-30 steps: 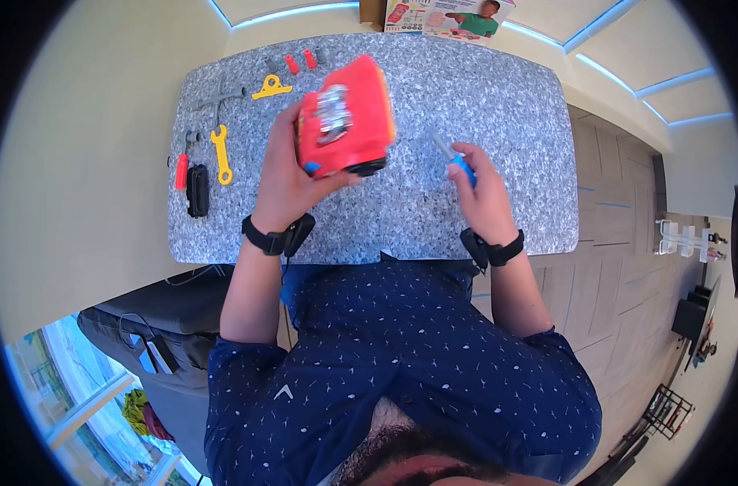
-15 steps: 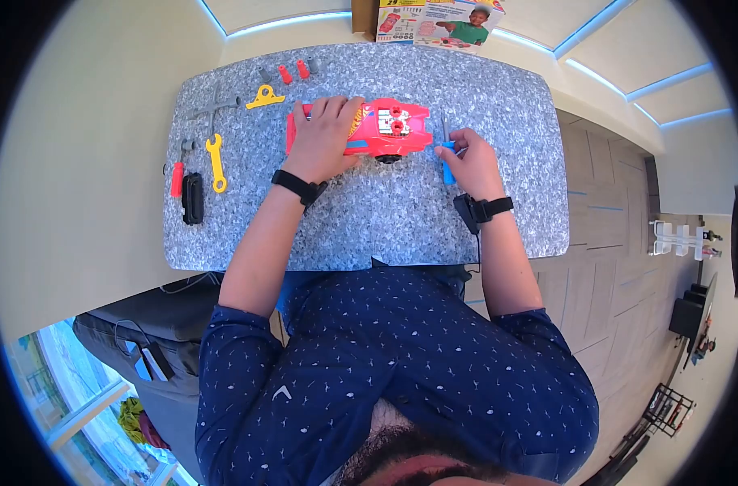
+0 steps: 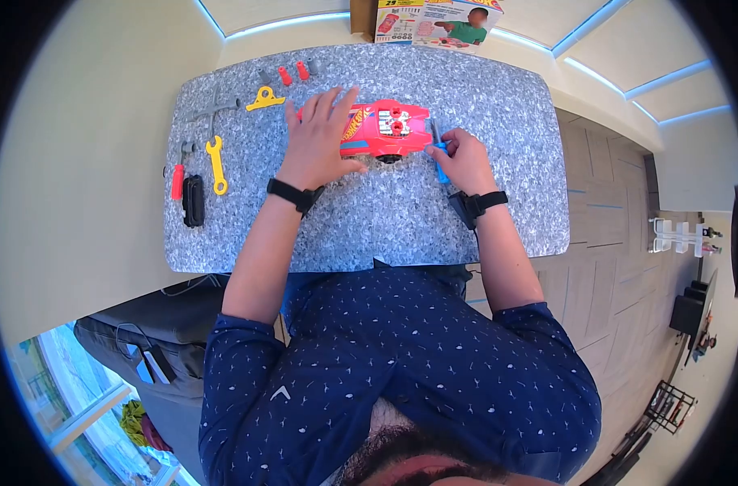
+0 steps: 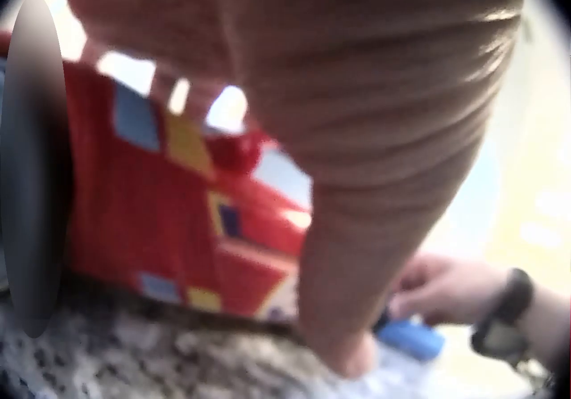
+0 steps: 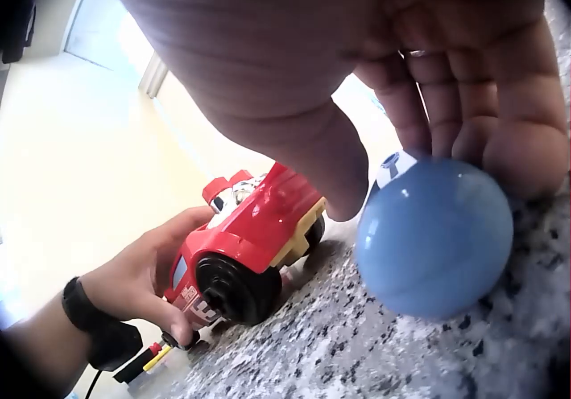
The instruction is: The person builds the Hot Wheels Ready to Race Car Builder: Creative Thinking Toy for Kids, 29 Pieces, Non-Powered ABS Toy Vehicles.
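A red toy car (image 3: pixel 395 123) stands wheels down on the table, with yellow lettering and an engine piece on its hood. Over the car's rear end is my left hand (image 3: pixel 316 142), its fingers spread and mostly straight, its thumb low beside the body. That hand hides the back of the car. In my right hand (image 3: pixel 468 162) I hold a screwdriver with a blue handle (image 3: pixel 442 166), close to the car's front end. The right wrist view shows the handle's rounded blue end (image 5: pixel 437 238) low over the speckled surface, between thumb and fingers.
At the table's left lie a yellow wrench (image 3: pixel 216 165), a grey cross-shaped tool (image 3: pixel 213 109), a red-handled tool (image 3: pixel 177 181) and a black part (image 3: pixel 193 201). A yellow piece (image 3: pixel 264 98) and small red pieces (image 3: pixel 284 75) lie farther back. A printed box (image 3: pixel 434 24) stands behind the table.
The car came down from a tilted lift and now stands on the table. My left hand's fingers have spread from their hold. The right hand has brought the screwdriver slightly left, nearer the car's front.
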{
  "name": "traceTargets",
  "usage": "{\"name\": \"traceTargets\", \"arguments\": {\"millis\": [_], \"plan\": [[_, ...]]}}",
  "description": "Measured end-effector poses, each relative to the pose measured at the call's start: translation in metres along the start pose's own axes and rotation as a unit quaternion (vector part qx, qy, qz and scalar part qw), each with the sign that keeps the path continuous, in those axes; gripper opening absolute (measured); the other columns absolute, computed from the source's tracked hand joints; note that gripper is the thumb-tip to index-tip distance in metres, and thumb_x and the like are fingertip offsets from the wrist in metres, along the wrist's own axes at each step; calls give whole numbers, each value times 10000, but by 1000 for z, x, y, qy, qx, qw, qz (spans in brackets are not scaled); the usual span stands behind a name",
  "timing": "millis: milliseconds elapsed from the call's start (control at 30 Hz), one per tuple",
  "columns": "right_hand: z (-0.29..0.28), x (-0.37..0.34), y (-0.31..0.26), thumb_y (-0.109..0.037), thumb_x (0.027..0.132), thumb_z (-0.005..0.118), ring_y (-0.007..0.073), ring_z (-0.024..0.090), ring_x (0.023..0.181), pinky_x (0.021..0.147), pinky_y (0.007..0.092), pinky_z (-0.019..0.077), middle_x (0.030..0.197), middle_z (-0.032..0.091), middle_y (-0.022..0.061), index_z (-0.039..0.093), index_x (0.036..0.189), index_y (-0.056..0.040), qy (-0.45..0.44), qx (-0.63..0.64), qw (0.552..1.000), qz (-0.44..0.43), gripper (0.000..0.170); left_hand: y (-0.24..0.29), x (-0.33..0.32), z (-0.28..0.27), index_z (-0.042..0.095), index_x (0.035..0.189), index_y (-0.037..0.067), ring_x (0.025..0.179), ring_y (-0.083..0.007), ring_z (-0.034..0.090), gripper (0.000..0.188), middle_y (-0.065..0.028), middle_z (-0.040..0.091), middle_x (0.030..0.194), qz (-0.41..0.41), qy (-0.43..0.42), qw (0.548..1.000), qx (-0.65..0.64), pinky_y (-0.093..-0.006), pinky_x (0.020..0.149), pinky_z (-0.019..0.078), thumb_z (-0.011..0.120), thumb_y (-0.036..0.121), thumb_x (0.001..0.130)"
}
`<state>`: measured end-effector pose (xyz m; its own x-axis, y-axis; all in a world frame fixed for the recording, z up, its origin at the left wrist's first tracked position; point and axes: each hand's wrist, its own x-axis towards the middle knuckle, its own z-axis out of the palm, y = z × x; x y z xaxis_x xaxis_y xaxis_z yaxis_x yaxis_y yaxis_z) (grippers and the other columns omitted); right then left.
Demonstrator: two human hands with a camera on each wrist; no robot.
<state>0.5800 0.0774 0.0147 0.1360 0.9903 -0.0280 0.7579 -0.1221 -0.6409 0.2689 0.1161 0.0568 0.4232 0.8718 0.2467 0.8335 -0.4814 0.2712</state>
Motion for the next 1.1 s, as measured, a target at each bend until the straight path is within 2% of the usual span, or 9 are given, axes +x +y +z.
{"name": "traceTargets", "arguments": {"millis": [100, 200, 300, 333, 533, 633, 733, 1033, 1100], "plan": [[-1, 0, 2, -353, 892, 936, 358, 778, 857, 787, 458, 617, 919, 788, 197, 770, 1133, 44, 5, -3, 1000, -2, 493, -1, -19, -20, 431, 1713, 170, 1587, -366, 429, 1334, -118, 491, 1698, 6, 53, 998, -22, -676, 1276, 268, 1069, 505, 590], [0, 1, 7, -359, 898, 932, 361, 778, 849, 783, 462, 618, 902, 786, 195, 770, 1139, 47, 10, 5, 1000, -6, 498, -8, -43, -42, 429, 1713, 168, 1576, -380, 427, 1282, -146, 500, 1676, -9, 95, 994, -56, -728, 1293, 220, 1039, 538, 648], [-1, -2, 9, -376, 914, 920, 353, 779, 832, 773, 456, 616, 887, 786, 191, 773, 1149, 46, 19, 15, 1000, -7, 505, -32, -67, -61, 463, 1683, 107, 1545, -400, 469, 1204, -171, 555, 1631, 0, 148, 987, -55, -647, 1287, 271, 1021, 533, 705], [-3, -3, 9, -385, 920, 915, 345, 779, 827, 769, 451, 615, 884, 786, 187, 774, 1152, 45, 20, 10, 1000, -4, 508, -39, -77, -69, 482, 1666, 68, 1527, -411, 506, 1161, -194, 560, 1656, -27, 162, 986, -28, -553, 1271, 355, 1037, 438, 715], [-14, -8, 18, -450, 954, 882, 300, 777, 811, 757, 430, 608, 883, 790, 156, 779, 1187, 38, 31, 16, 999, 18, 550, -135, -145, -78, 536, 1605, 50, 1444, -438, 556, 1025, -202, 612, 1564, -193, 225, 954, 40, -593, 1174, 450, 1001, 448, 784], [-21, -10, 25, -475, 964, 868, 295, 781, 844, 778, 425, 610, 913, 799, 156, 782, 1212, 33, 32, 27, 998, 44, 572, -164, -182, -76, 562, 1578, 45, 1425, -468, 562, 948, -228, 627, 1527, -335, 140, 922, 132, -596, 1178, 452, 977, 440, 822], [-26, -9, 33, -486, 968, 861, 299, 786, 883, 803, 423, 611, 951, 809, 165, 785, 1226, 27, 36, 23, 997, 62, 579, -186, -205, -64, 599, 1545, 41, 1398, -496, 566, 880, -245, 638, 1490, -438, 46, 890, 117, -591, 1164, 466, 959, 431, 843], [-43, -11, 43, -445, 965, 874, 260, 758, 846, 776, 390, 596, 957, 799, 145, 780, 1236, 17, 69, 37, 996, 52, 543, -215, -217, -46, 750, 1328, -29, 1116, -411, 739, 648, -222, 756, 1233, -409, 161, 898, 34, -519, 1017, 572, 998, 271, 809], [-65, -20, 19, -415, 964, 883, 231, 746, 834, 755, 368, 587, 948, 794, 143, 775, 1246, 13, 105, 19, 994, 20, 524, -206, -201, -64, 750, 1349, -26, 1110, -339, 752, 615, -194, 766, 1226, -329, 208, 921, -22, -476, 963, 598, 982, 225, 838]]}}
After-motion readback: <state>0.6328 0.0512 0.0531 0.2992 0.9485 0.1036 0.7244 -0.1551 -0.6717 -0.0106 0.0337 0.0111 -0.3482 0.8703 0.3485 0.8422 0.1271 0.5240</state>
